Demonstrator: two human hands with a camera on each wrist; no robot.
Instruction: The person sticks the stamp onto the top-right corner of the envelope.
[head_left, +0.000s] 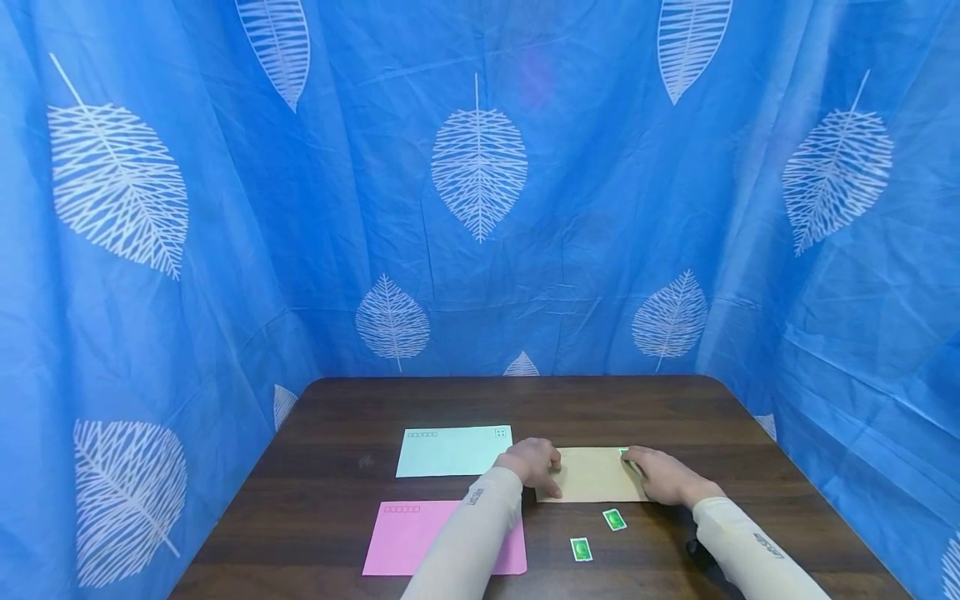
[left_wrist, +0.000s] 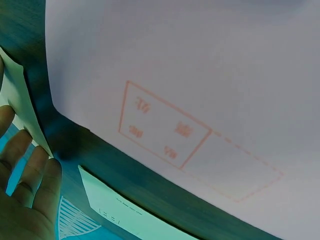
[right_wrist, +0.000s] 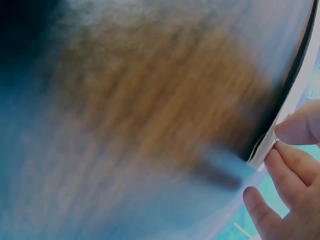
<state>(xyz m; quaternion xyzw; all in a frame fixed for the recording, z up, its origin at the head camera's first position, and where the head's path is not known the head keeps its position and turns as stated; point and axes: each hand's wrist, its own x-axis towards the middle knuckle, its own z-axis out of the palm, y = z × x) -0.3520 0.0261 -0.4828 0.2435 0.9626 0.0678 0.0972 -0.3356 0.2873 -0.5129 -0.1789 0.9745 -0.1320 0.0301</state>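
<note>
A tan envelope (head_left: 588,477) lies on the dark wooden table between my two hands. My left hand (head_left: 531,463) rests on its left end, thumb near the front edge, fingers fairly straight. In the left wrist view those fingers (left_wrist: 45,175) are at the edge of the envelope (left_wrist: 17,87). At the envelope's far right corner, my right hand (head_left: 666,477) pinches a small green stamp (head_left: 623,451), mostly hidden by the fingers. The right wrist view has finger and thumb tips (right_wrist: 290,131) together beside a pale edge. Two more green stamps, a nearer one (head_left: 581,549) and another (head_left: 614,520), lie in front.
A mint envelope (head_left: 453,454) lies left of my left hand. Closer in is a pink envelope (head_left: 408,537), partly covered by my left sleeve (head_left: 468,533). A dark object (head_left: 699,550) shows beneath the right forearm. Blue leaf-patterned curtains (head_left: 480,317) surround the table (head_left: 345,417).
</note>
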